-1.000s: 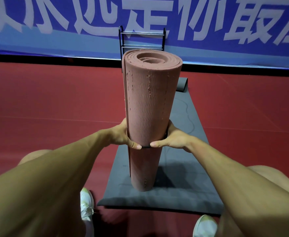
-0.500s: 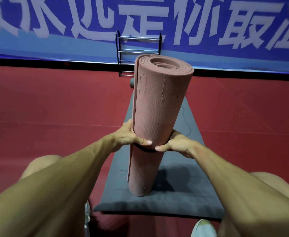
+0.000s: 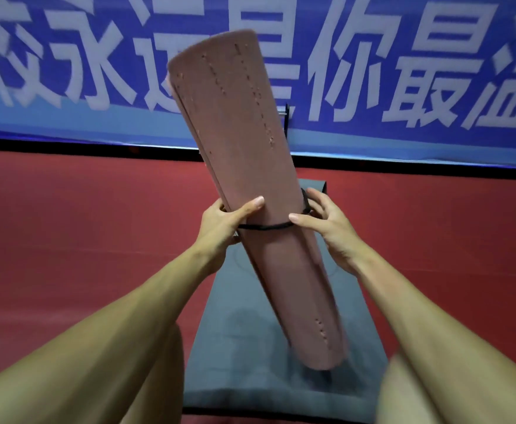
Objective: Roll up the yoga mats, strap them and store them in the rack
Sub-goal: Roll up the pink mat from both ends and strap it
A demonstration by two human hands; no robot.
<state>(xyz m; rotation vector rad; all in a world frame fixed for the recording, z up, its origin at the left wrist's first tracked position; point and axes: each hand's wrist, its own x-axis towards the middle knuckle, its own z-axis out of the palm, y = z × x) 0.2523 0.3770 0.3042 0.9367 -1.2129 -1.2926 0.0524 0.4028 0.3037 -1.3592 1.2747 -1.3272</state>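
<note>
Left hand (image 3: 220, 223), right hand (image 3: 327, 229) hold mat (image 3: 250, 148) — strap (image 3: 266, 226) around.

Bare left hand (image 3: 220, 223) and right hand (image 3: 331, 229), bare forearms (image 3: 134, 304), bare knees (image 3: 162, 371) below.

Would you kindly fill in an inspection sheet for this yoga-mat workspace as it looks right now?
Surface: red floor, grey mat lying flat on it.
Job's things: pink rolled mat tilted, top leaning left; black strap looped round its middle; rack mostly hidden behind it.
Clutter: nothing seen.
Hands: left hand grips the pink rolled mat at the strap; right hand pinches the black strap.
Cables: nothing seen.
Surroundings: blue banner with white characters.
</note>
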